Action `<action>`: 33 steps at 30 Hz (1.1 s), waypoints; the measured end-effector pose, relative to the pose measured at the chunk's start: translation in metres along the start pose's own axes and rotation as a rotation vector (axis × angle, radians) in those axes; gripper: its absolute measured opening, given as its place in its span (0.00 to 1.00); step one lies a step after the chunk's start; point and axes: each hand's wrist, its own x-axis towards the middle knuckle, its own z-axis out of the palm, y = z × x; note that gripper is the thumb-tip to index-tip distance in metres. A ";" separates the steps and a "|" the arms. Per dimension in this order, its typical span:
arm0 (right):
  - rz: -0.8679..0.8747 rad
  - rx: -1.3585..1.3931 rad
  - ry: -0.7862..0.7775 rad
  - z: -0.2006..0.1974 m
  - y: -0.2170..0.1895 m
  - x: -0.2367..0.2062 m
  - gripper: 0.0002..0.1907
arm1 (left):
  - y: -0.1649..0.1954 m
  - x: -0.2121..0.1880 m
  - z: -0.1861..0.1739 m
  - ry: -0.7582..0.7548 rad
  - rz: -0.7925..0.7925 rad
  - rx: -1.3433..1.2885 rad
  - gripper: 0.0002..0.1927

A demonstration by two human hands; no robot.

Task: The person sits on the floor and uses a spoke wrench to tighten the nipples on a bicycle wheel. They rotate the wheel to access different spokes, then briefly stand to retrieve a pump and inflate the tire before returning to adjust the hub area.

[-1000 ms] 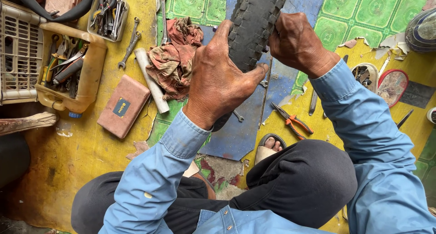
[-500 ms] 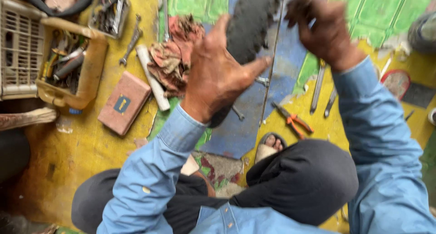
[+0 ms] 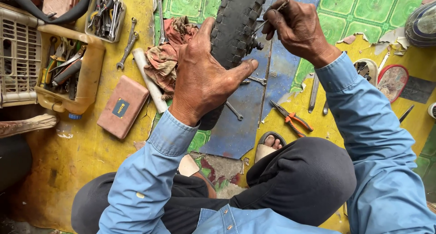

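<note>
A seated person's left hand (image 3: pixel 202 82) is gripping a black tyre (image 3: pixel 236 29), fingers wrapped around its tread, holding it upright over the floor (image 3: pixel 81 157). The right hand (image 3: pixel 297 29) is pinching a thin metal tool (image 3: pixel 271 15) against the tyre. Rag (image 3: pixel 165 57), pliers (image 3: pixel 290 120) and spanners (image 3: pixel 127 48) are lying around.

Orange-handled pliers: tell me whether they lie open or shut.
Shut: the pliers lie on the floor with jaws together and handles only slightly apart.

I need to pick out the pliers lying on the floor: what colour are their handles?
Orange and black, on the pliers in the head view.
</note>
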 end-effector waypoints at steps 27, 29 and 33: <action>-0.240 -0.317 0.187 0.051 -0.029 -0.049 0.12 | -0.010 0.011 -0.005 -0.009 0.041 -0.012 0.43; -0.256 -0.337 0.146 0.054 -0.029 -0.051 0.11 | -0.010 0.012 -0.005 -0.014 0.009 -0.002 0.45; -0.366 -0.390 0.136 0.060 -0.031 -0.057 0.18 | -0.013 0.012 -0.006 0.010 0.010 -0.011 0.45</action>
